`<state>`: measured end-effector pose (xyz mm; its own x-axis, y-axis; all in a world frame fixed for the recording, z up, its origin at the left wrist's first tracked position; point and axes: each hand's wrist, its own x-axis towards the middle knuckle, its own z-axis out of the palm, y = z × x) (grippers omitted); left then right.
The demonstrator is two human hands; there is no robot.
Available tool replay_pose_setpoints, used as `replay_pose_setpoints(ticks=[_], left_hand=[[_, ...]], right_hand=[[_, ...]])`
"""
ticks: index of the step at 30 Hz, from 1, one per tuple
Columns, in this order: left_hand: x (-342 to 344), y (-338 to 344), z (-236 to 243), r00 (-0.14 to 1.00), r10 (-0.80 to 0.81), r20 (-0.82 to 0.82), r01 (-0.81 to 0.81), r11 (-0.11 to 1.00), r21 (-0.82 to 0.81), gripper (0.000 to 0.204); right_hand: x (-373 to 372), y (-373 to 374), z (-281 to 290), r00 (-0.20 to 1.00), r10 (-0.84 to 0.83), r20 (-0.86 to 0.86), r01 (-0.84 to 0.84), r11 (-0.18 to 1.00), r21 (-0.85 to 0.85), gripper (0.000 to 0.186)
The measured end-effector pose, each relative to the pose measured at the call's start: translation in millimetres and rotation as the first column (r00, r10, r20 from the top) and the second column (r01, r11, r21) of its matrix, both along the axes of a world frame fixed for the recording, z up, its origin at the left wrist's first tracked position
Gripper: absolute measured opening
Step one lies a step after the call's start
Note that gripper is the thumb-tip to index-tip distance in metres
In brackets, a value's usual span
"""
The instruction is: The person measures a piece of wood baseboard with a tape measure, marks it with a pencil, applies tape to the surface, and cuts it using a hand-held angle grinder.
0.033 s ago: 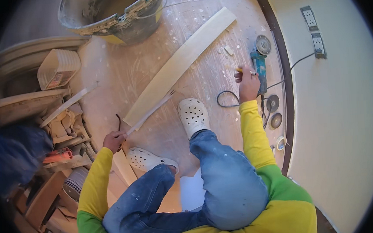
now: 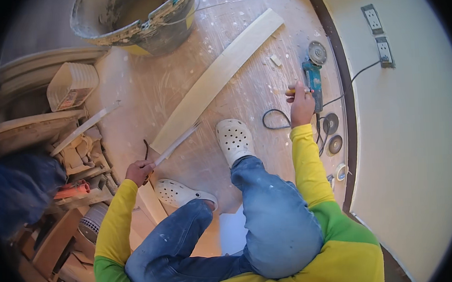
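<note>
Slim pale strip [image 2: 177, 142]: angled across the near end of the broad board [image 2: 219, 74], which I take as landmark; whether strip and board touch, I cannot tell. My left hand [image 2: 140, 172], just to the left of the board's near end, has its fingers closed around the strip's near end. My right hand [image 2: 301, 106], well to the right of the board, pinches a yellow pencil-like stick [image 2: 292, 92], fingers curled. Close by that hand, also right of the board, lies a teal angle grinder [image 2: 313, 76] with its disc toward the far side; two loose discs [image 2: 330, 123] sit nearer me. Small pale block [image 2: 276, 60] noted just right of the board. Left of the board's far half stands a mortar-crusted bucket [image 2: 165, 41]. One white clog [image 2: 234, 138] is right of the board's near end, my foot inside.
</note>
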<state>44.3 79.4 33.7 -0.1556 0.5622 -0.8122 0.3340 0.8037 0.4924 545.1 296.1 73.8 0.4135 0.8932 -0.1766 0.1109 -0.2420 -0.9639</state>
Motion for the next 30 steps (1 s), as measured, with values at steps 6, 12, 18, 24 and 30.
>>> replay_pose_setpoints(ticks=[6,12,18,24,30], left_hand=[[41.1,36.1,23.3,0.99,-0.124,0.067,0.129,0.988,-0.08,0.018],[104.9,31.5,-1.8,0.981,-0.195,-0.011,0.194,0.978,-0.074,0.027],[205.8,12.0,-39.0,0.669,-0.524,-0.528,0.676,0.724,0.139,0.023],[239.1,14.3,-32.0,0.551,-0.606,-0.573,0.774,0.629,0.079,0.023],[217.5,113.2,-48.4,0.473,-0.334,-0.815,0.779,0.591,0.21,0.061]], right_hand=[[45.5,-70.4,-18.1,0.993,0.027,0.114,0.0,0.974,-0.228,0.046],[61.2,-160.0,-24.5,0.98,0.084,0.181,0.005,0.895,-0.446,0.041],[155.6,-205.8,-26.3,0.866,-0.021,0.5,0.292,0.833,-0.469,0.032],[172.9,-198.5,-11.7,0.839,-0.009,0.545,0.311,0.83,-0.464,0.036],[283.7,-236.4,-67.5,0.651,-0.137,0.746,0.54,0.774,-0.329,0.03]])
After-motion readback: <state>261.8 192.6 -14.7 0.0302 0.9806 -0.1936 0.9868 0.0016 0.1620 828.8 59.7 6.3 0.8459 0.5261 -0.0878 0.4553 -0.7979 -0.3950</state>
